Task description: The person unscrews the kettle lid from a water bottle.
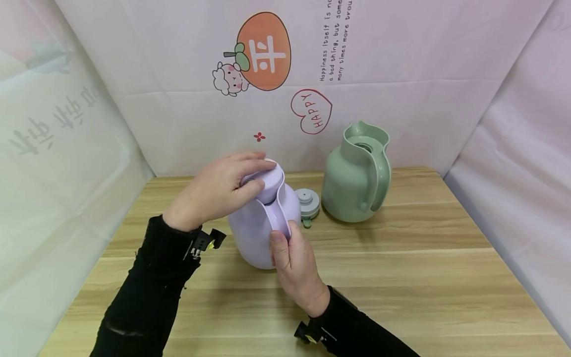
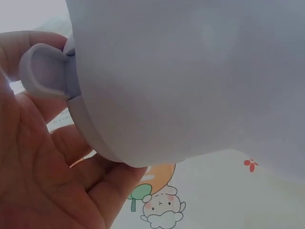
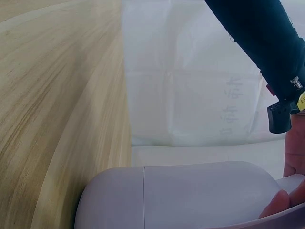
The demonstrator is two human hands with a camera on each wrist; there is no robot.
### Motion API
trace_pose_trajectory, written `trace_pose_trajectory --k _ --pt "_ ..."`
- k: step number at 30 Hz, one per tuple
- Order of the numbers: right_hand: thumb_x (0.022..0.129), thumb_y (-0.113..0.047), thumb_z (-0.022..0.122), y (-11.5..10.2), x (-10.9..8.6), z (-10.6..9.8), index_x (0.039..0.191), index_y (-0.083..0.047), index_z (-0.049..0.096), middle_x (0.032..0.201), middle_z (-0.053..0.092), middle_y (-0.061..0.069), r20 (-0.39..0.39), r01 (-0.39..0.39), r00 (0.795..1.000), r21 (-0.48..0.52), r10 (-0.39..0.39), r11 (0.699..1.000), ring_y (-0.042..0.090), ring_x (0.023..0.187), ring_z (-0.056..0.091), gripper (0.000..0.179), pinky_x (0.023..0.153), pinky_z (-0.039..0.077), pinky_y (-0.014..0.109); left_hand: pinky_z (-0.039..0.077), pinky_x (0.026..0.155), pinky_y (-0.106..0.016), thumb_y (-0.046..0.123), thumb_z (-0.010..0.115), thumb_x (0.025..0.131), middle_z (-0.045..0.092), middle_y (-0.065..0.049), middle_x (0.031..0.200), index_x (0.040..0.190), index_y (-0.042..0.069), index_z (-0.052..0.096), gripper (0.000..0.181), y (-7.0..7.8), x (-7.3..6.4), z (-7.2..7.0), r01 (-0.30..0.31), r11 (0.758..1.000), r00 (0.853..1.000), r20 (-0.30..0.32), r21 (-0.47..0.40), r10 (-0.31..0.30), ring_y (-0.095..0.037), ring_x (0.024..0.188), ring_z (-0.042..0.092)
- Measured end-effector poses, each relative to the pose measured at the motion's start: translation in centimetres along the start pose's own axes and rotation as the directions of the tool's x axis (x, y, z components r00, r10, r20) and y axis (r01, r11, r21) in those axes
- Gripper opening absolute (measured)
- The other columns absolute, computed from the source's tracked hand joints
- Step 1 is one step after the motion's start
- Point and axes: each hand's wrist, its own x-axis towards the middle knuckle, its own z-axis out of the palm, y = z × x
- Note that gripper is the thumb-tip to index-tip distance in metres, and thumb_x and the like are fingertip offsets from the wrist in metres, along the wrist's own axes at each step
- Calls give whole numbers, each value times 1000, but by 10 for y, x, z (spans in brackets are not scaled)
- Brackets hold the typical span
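A lavender thermos jug (image 1: 252, 243) stands on the wooden table in front of me. My right hand (image 1: 299, 263) grips its handle (image 1: 277, 218) from the near side, thumb on top. Over the jug's mouth, my left hand (image 1: 218, 188) holds the lavender lid (image 1: 269, 186) between thumb and fingers. The left wrist view shows a raised tab (image 2: 47, 71) on the lid beside the palm, with fingertips curled at the rim. In the right wrist view the jug's body (image 3: 190, 193) fills the bottom, and some right fingers (image 3: 276, 205) show at the handle.
A green thermos jug (image 1: 345, 183) without its lid stands to the right, handle towards me. Between the jugs lies a grey lid with a green tab (image 1: 307, 202). White printed cloth (image 1: 379, 99) hangs along the table's (image 1: 401, 287) back and both sides.
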Motion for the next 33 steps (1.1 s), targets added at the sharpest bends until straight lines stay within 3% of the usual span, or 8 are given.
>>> trace_pose_trajectory --k 12,20,33 --pt "112 -15 45 0 0 -1 91 -9 47 64 50 -4 3 -4 1000 -1 4 1000 2 54 47 22 48 43 23 46 112 -45 36 62 100 69 -3 136 133 20 74 39 2 3 1 13 998 998 -58 65 -9 -22 132 60" --pt "112 -15 44 1 0 0 91 -9 47 64 50 -4 0 6 1000 4 -6 1000 2 55 48 22 48 43 23 51 102 -44 40 67 97 72 -2 125 125 22 77 35 4 5 3 55 995 993 -108 79 -46 -23 121 64" --pt "112 -15 44 1 0 0 91 -9 46 64 50 -3 3 13 1000 20 -13 1000 3 55 48 22 49 44 23 53 88 -46 48 67 94 73 -6 118 119 22 78 38 8 7 10 100 987 984 -163 129 -78 -26 109 65"
